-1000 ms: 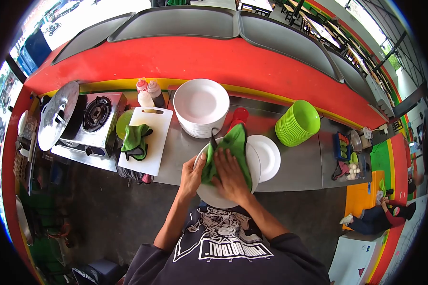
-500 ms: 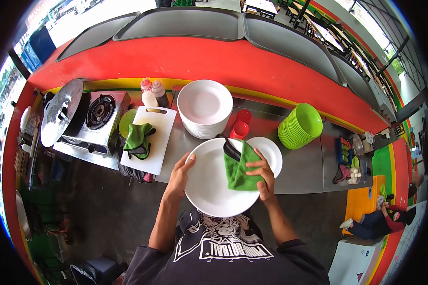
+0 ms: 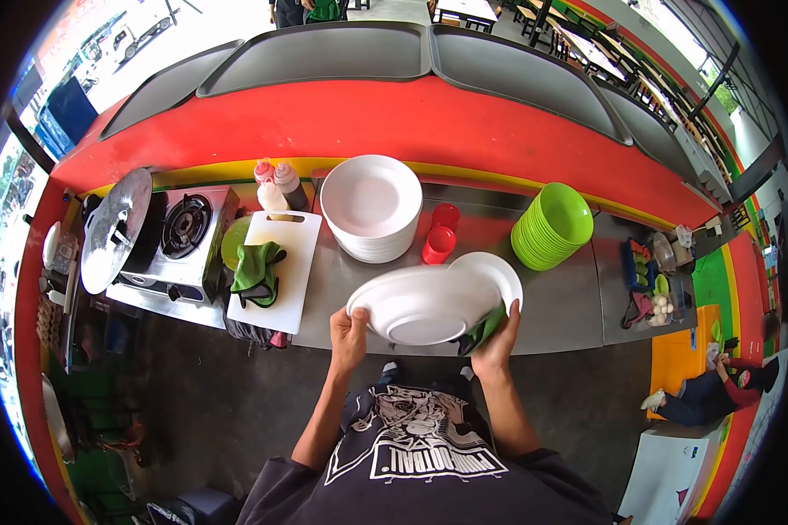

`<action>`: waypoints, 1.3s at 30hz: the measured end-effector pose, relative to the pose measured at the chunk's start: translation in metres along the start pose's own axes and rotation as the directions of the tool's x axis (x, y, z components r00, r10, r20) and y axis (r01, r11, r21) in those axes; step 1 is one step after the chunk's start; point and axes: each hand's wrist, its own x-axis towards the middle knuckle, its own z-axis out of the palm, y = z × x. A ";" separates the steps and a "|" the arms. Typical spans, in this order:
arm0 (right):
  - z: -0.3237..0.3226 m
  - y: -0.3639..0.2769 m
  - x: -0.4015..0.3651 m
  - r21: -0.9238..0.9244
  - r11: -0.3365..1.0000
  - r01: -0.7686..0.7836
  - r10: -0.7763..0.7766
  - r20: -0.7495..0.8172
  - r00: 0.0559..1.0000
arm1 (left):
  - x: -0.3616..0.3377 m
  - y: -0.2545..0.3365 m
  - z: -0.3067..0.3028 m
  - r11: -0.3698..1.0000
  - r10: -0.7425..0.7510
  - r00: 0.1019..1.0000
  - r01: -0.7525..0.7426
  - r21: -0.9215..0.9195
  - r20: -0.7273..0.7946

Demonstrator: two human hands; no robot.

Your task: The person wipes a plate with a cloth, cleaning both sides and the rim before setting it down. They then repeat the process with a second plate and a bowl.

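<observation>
A steel worktop (image 3: 350, 271) is seen running below a red ledge (image 3: 394, 122), on which four grey trays (image 3: 324, 48) are laid in a row at twelve o'clock. Dark floor (image 3: 210, 385) lies beneath, and a dining hall with tables is glimpsed at one o'clock.

A white plate (image 3: 420, 306) is held tilted above the worktop's near edge, at the centre. Its seven o'clock rim is gripped by the left hand (image 3: 350, 331). The right hand (image 3: 497, 341) is closed on a green cloth (image 3: 484, 325), pressed under the rim at four o'clock.

One stack of white plates (image 3: 372, 206) stands at twelve o'clock from it, and one stack of green bowls (image 3: 552, 226) at two o'clock. A single plate (image 3: 502, 269) lies just behind. A small tray (image 3: 643, 271) at three o'clock holds items too small to tell.

Two red cups (image 3: 438, 245) are counted between the stacks, and three squeeze bottles (image 3: 276, 184) at eleven o'clock. At ten o'clock are one cutting board (image 3: 280, 289) bearing a second green cloth (image 3: 256, 267), one gas stove (image 3: 184, 232) and one steel lid (image 3: 114, 229).
</observation>
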 end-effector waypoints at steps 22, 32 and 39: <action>0.020 -0.036 0.009 -0.790 0.182 0.585 0.007 0.596 0.803 | 0.002 0.047 0.020 0.916 -0.358 0.932 0.339 0.215 0.056; 0.013 -0.015 0.018 -0.728 0.482 0.488 -0.157 0.476 0.865 | 0.015 0.027 0.008 0.955 -0.294 0.946 0.283 -0.094 -0.135; -0.005 -0.007 0.012 -0.790 0.410 0.457 -0.196 0.412 0.890 | 0.008 0.022 0.014 0.909 -0.408 0.912 0.403 -0.107 -0.030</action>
